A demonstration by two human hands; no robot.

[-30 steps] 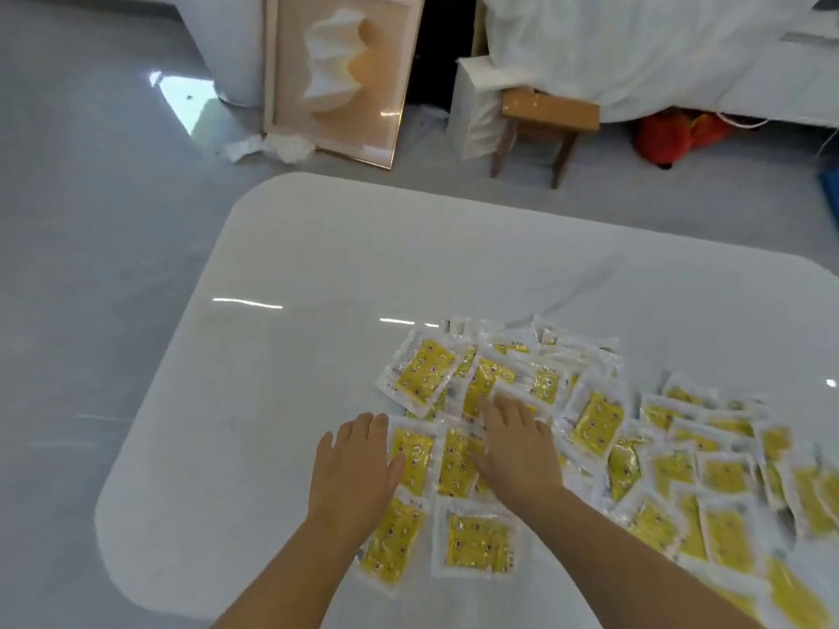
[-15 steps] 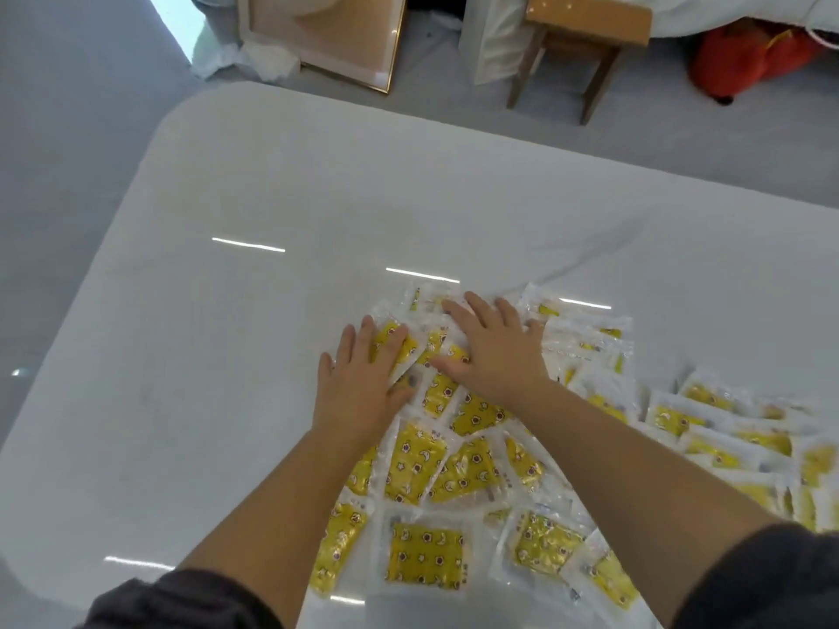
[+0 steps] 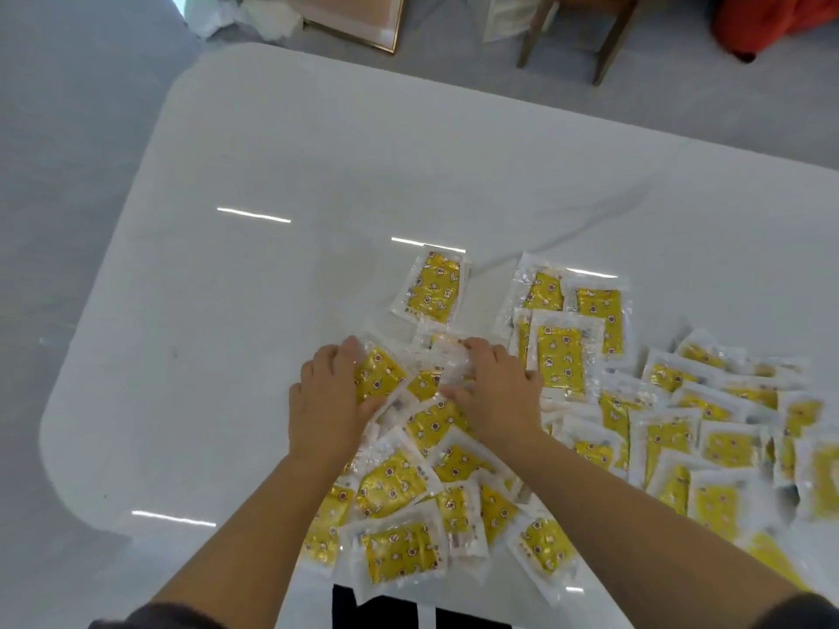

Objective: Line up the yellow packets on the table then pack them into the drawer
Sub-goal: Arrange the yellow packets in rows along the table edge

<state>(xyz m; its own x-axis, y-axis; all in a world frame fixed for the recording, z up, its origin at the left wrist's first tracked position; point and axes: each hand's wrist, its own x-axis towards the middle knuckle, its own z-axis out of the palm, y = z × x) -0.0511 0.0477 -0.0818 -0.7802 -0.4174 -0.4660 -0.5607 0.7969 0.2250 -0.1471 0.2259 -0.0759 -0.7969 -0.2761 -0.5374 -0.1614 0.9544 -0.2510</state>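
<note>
The yellow packets [image 3: 672, 438] are spread loosely over the near right part of the white table [image 3: 272, 174]. Many are overlapped, so that those underneath are only partly seen, and the heap is cut off by the right and lower edges of the view. A small bunch [image 3: 426, 383] at the heap's far left end is gathered between both hands: the left hand [image 3: 331, 401] is curled round its left side, fingers over the far edge and thumb at the near one, and the right hand [image 3: 499, 392] is curled round its right side. How many packets are held cannot be told, since the bunch is blurred, glared and half covered by fingers. One lone packet [image 3: 433, 286] is laid flat just beyond the hands, apart from the rest. More packets are hidden beneath the two forearms, whose dark sleeves [image 3: 136, 617] are clipped by the lower edge. Beyond the table, on the grey floor, a gold-framed panel [image 3: 358, 20], wooden stool legs [image 3: 610, 47] and something red [image 3: 772, 25] are cut off by the upper edge.
</note>
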